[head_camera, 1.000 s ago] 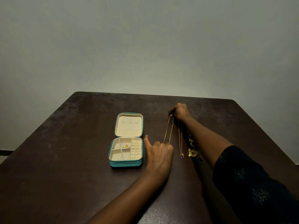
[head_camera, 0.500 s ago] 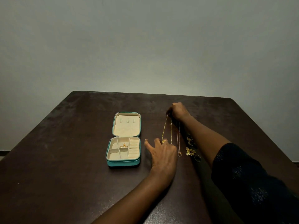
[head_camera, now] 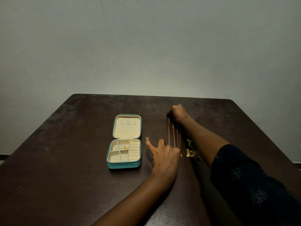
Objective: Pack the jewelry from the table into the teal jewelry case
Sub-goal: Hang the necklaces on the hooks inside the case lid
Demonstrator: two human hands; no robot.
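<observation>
Head view: gold chains [head_camera: 169, 132] lie stretched on surface [head_camera: 65, 160]. Far ends are clamped in right grip [head_camera: 178, 113]. Near ends sit under left grip [head_camera: 164, 154]; pinching or pressing, cannot tell. Teal jewelry case [head_camera: 124, 164] is open, just left of left grip. Judgement: lift both ends together, strands taut and separate, to avoid tangling.

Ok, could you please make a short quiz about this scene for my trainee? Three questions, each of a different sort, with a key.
1. True or false: the teal jewelry case is closed.
2. Which hand grips the far ends of the necklaces? A) left B) right C) neither
3. How many small tabs show on the lid?
Key: 1 false, it lies open; 2 B, the right hand; 3 three.
</observation>
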